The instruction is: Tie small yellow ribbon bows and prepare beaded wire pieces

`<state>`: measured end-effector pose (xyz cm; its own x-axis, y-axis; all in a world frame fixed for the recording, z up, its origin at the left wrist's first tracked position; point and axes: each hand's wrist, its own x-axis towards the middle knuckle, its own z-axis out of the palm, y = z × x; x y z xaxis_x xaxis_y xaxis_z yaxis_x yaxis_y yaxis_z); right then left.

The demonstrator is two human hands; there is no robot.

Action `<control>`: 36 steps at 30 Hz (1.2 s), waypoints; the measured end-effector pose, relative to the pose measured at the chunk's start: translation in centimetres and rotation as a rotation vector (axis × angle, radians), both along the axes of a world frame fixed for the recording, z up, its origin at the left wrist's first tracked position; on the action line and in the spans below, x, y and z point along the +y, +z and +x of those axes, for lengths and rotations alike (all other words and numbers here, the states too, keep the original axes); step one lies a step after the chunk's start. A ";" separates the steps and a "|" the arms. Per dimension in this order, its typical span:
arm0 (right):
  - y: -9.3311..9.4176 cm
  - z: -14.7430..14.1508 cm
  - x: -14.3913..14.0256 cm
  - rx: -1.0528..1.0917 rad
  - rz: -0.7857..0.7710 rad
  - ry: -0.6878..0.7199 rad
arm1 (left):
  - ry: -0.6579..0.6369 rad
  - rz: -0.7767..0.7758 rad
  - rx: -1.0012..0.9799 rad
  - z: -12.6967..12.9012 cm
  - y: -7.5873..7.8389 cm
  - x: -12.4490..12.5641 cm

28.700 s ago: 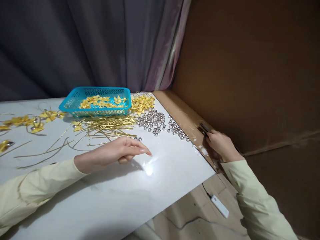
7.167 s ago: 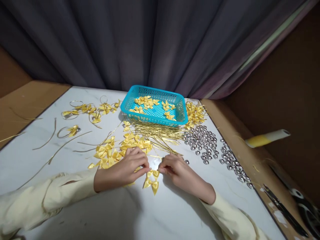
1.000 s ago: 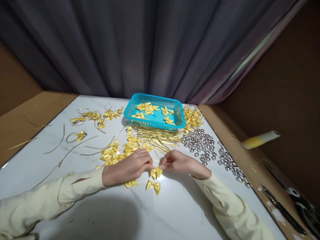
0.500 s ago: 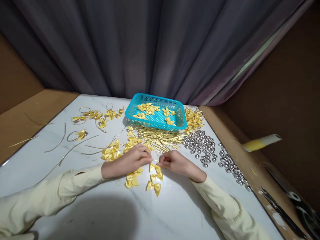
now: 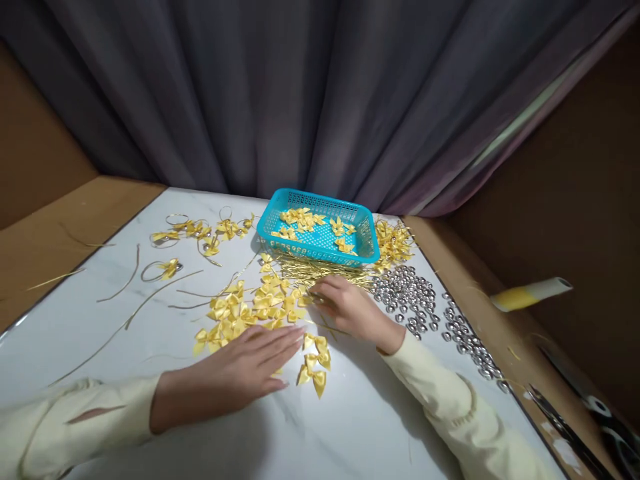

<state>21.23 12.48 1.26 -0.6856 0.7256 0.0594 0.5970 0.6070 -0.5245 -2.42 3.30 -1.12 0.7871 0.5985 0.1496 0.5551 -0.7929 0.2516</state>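
The left hand (image 5: 240, 373) lies flat and open on the white table (image 5: 350, 427), palm down, fingers stretched toward the right, holding nothing. Its fingertips (image 5: 295, 331) rest at the near edge of a loose heap of yellow ribbon bows (image 5: 250, 310), and some bows may lie partly under the hand. Just past the fingertips sits a small cluster of three bows (image 5: 315, 363), apart from the main heap.

The right hand (image 5: 347, 308) is further from the body, knuckles up and fingers curled toward the left, their tips at the spot where the heap meets a bundle of thin gold wires (image 5: 325, 270). Whether it pinches a wire or a bow cannot be told, as the fingers hide what is under them. One gold wire runs out from beneath this hand toward the near side. Both arms wear pale yellow sleeves (image 5: 450, 407).

Behind the wires stands a turquoise plastic basket (image 5: 320, 250) with more yellow bows in it. To the right of the basket lies a tangle of bows with gold wire loops (image 5: 393, 240), and nearer, to the right of the right hand, a spread of small silver bells (image 5: 410, 297) trails toward the table's right edge. On the far left of the table lie finished pieces, bows on wire rings (image 5: 200, 230), and a few long, bent gold strands (image 5: 150, 297).

Off the table to the right, on the brown surface, rest a white and yellow roll (image 5: 533, 292) and a pair of scissors (image 5: 595, 407). A dark grey curtain (image 5: 250, 93) hangs behind.
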 end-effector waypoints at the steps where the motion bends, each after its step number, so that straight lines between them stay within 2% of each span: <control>1: -0.3 -0.5 0.3 -0.007 0.020 0.054 | -0.007 0.041 0.047 0.0 -0.9 -0.4; 4: -1.2 -1.6 0.7 -0.013 0.049 0.141 | 0.070 0.113 0.122 -0.3 -2.4 -0.4; 6: -1.7 -1.7 0.7 0.010 0.058 0.132 | 0.096 0.124 0.132 -0.9 -2.1 0.2; 8: -1.7 -1.4 0.4 0.060 0.056 0.082 | 0.109 0.103 0.118 -1.5 -0.9 1.0; 11: -0.6 -0.6 -0.4 0.181 0.019 -0.042 | 0.158 0.042 0.034 -1.7 1.6 2.1; 15: 1.8 -0.1 -2.7 0.339 -0.125 -0.213 | 0.280 -0.017 -0.191 0.3 3.9 3.6; 18: 2.6 0.2 -4.8 0.408 -0.239 -0.300 | 0.226 -0.129 -0.373 2.5 4.5 4.2; 22: 2.0 1.2 -6.7 0.536 -0.358 -0.363 | 0.162 -0.433 -0.451 4.4 4.9 3.9; 24: 1.5 1.8 -7.2 0.595 -0.366 -0.350 | 0.149 -0.545 -0.427 4.8 5.1 3.7; 26: 1.2 2.3 -7.4 0.579 -0.348 -0.272 | 0.125 -0.617 -0.403 4.9 5.3 3.6; 30: 1.0 2.8 -7.5 0.508 -0.345 -0.147 | 0.073 -0.661 -0.341 5.0 5.5 3.7; 36: 0.7 2.8 -7.8 0.501 -0.469 -0.127 | -0.027 -0.604 -0.200 5.1 4.7 3.8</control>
